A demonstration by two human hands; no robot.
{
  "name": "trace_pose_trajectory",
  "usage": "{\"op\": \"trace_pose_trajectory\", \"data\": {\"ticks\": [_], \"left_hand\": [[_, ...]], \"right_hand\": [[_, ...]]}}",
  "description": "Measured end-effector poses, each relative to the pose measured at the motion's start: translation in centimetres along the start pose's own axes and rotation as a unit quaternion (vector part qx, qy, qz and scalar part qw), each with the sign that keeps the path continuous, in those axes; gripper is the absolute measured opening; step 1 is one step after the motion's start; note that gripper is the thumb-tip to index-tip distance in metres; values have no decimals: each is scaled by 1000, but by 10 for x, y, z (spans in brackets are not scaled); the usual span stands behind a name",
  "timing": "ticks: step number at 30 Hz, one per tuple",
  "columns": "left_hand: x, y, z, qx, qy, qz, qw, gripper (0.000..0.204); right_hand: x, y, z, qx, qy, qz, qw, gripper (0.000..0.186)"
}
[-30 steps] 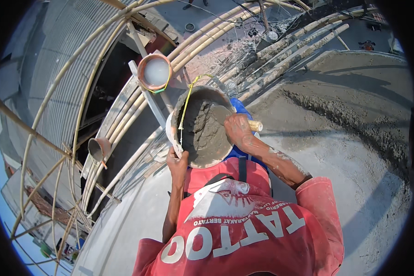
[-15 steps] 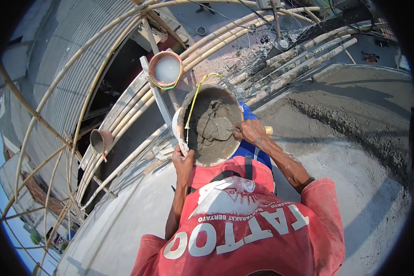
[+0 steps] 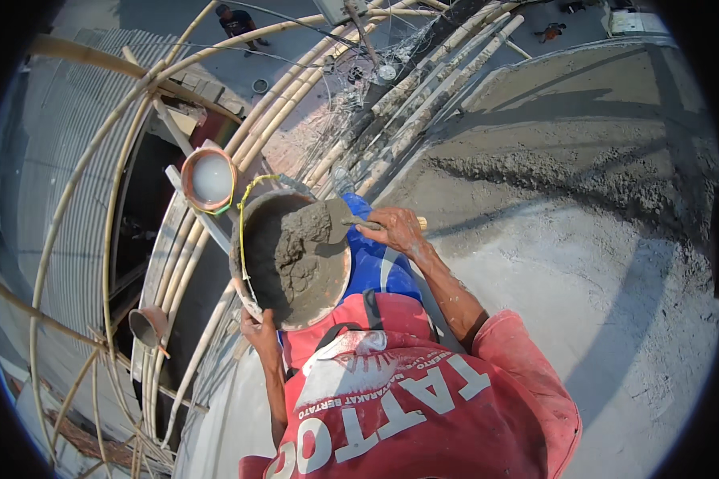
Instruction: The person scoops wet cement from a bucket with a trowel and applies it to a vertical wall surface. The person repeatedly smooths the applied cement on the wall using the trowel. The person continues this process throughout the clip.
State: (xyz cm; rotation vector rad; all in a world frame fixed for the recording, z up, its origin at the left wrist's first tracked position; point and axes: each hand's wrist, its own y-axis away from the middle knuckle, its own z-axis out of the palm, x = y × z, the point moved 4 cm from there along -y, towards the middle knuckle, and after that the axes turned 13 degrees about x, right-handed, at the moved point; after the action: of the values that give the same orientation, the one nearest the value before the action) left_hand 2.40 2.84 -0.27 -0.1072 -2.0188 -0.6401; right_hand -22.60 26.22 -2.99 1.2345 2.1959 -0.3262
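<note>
The left hand (image 3: 261, 329) has its fingers clamped on the rim of the bucket (image 3: 249, 300), which holds heaped mortar (image 3: 294, 257). At its right edge, the trowel (image 3: 340, 220) is gripped by the right hand's (image 3: 399, 229) fingers. Scooping seems in hand; next calls for a steady blade.

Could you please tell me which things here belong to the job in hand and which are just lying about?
In use:
- trowel, in the right hand
- bucket, rim held by the left hand
- wet grey mix inside it

Apparently just lying about:
- pail of cloudy liquid
- reddish pail
- bamboo poles
</note>
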Motion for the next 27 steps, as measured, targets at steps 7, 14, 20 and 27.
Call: {"op": "trace_pose_trajectory", "data": {"ticks": [7, 14, 20, 27], "left_hand": [[15, 2, 13, -18, -24, -47, 998, 29], [29, 9, 27, 23, -87, -90, 992, 43], [52, 16, 69, -37, -158, 35, 986, 44], [45, -5, 73, -48, -225, -139, 963, 44]], "right_hand": [[142, 28, -9, 230, 77, 226, 943, 29], [266, 51, 44, 258, 188, 394, 862, 33], [294, 45, 126, 183, 37, 381, 905, 37], [423, 78, 142, 135, -224, 698, 666, 36]]}}
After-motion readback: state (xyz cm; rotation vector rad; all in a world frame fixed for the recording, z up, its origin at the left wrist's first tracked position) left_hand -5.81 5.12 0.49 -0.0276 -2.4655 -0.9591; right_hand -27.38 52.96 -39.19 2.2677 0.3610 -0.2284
